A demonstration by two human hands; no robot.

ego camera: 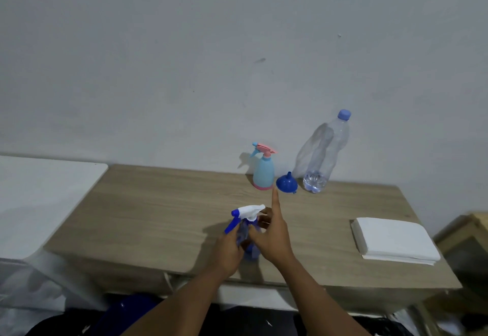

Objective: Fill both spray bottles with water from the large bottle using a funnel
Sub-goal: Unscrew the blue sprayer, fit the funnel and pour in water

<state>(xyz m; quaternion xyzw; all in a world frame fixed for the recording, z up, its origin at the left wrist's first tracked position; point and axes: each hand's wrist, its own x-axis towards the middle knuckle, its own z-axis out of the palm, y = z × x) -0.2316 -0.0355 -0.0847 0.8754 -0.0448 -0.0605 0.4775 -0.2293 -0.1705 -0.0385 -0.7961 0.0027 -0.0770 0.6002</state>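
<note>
We note left hand [227,248] gripping blue spray bottle [244,232], right hand [269,235] pinching its collar, index straight; funnel [286,182] at 1 o'clock, large bottle [320,156] at 2, nearly empty: we fear water runs short for both

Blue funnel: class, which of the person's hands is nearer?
Right. The right hand, pinching the neck of the blue spray bottle, points its index finger almost to the blue funnel; the left hand grips that bottle's body, farther away.
</note>
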